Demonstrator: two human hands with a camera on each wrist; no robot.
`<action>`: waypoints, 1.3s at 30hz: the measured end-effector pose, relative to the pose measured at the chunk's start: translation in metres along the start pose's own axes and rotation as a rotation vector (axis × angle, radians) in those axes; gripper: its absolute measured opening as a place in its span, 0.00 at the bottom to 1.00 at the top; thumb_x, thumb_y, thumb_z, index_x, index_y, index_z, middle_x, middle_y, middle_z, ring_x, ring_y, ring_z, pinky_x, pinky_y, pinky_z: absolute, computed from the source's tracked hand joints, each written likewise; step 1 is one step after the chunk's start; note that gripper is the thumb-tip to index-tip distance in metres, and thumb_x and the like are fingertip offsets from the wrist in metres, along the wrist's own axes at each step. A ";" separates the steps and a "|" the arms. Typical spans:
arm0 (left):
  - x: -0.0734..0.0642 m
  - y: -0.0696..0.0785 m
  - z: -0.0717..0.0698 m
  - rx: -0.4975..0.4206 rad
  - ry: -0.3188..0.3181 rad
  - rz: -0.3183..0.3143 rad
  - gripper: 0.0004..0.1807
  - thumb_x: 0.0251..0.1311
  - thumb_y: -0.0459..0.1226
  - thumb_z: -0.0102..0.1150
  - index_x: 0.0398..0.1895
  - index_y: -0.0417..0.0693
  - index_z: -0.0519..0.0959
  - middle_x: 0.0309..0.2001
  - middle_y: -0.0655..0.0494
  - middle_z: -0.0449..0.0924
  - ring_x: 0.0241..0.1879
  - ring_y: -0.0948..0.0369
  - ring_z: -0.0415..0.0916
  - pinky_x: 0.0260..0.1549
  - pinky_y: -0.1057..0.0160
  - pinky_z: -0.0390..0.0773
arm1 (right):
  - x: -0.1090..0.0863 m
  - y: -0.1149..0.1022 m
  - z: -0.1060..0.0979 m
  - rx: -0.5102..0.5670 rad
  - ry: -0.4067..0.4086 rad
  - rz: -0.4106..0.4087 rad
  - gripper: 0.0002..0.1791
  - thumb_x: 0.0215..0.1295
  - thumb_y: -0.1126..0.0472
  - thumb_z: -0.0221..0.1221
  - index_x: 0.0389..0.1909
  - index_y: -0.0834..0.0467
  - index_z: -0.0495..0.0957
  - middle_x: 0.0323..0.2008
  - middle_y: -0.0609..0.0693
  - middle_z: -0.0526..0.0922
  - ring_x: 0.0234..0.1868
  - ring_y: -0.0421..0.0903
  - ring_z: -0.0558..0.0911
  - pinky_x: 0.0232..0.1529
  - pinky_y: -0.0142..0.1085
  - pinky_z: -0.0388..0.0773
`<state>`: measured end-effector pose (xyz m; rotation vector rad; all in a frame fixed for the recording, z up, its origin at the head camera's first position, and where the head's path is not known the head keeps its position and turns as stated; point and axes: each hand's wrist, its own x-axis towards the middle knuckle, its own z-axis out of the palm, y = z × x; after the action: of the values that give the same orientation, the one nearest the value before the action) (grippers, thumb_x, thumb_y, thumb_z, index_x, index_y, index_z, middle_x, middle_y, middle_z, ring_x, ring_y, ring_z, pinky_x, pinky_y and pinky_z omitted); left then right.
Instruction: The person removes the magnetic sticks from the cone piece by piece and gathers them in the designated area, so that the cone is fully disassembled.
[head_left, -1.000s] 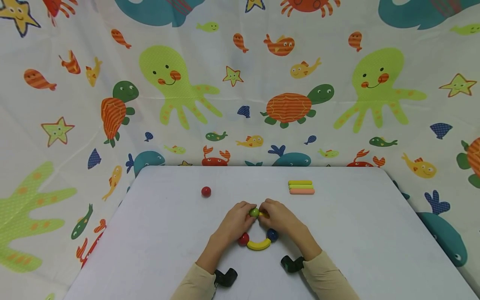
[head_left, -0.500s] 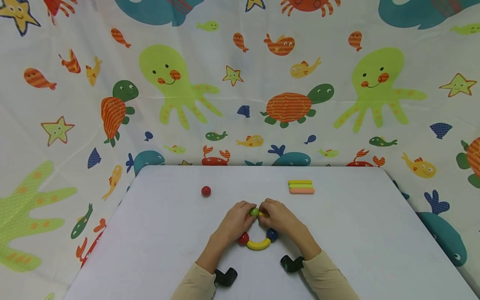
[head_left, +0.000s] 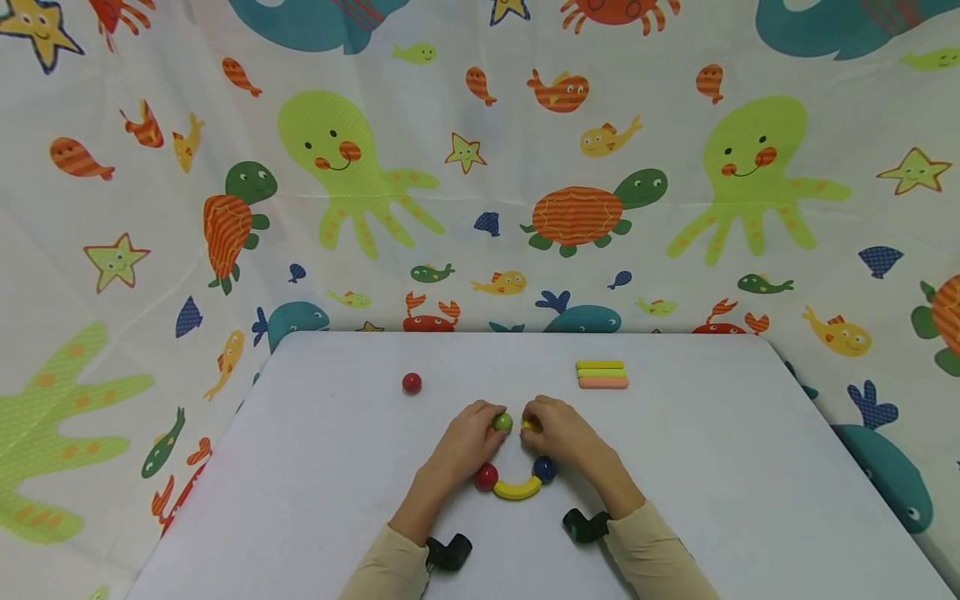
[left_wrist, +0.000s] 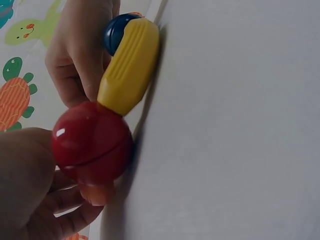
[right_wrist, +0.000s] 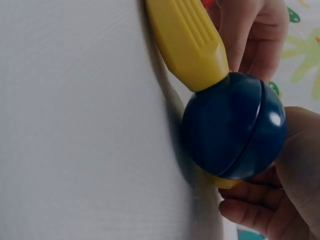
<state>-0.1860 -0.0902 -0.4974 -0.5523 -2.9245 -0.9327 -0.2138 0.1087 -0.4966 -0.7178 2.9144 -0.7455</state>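
A ring of toy balls and rods lies on the white table, with a gap at its far side. Its near side has a red ball [head_left: 486,477], a curved yellow rod [head_left: 517,489] and a blue ball [head_left: 545,469]. My left hand [head_left: 465,437] pinches a green ball [head_left: 502,422]. In the left wrist view, an orange rod [left_wrist: 95,194] runs from the red ball toward my left fingers. My right hand [head_left: 564,432] grips another yellow rod [head_left: 531,426], mostly covered by its fingers; its other end shows behind the blue ball in the right wrist view.
A loose red ball [head_left: 412,383] lies at the back left of the table [head_left: 315,467]. Two yellow rods [head_left: 600,368] and a salmon rod [head_left: 603,383] lie side by side at the back right. A sea-animal cloth [head_left: 420,192] hangs behind.
My hands have drawn slightly apart. The green ball has shifted left, away from the yellow rod in my right hand, and a gap now shows between them. The loose pieces stay put.
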 end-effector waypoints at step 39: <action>0.000 -0.032 -0.027 -0.031 0.175 -0.235 0.20 0.60 0.37 0.66 0.54 0.39 0.80 0.46 0.43 0.80 0.43 0.52 0.78 0.51 0.50 0.82 | 0.003 0.025 -0.015 0.010 0.015 0.245 0.09 0.64 0.55 0.64 0.38 0.57 0.83 0.27 0.46 0.77 0.29 0.43 0.73 0.31 0.33 0.73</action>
<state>-0.1995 -0.1300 -0.4927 -0.1206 -2.8617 -0.9921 -0.2300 0.1336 -0.4949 -0.3447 2.9341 -0.7403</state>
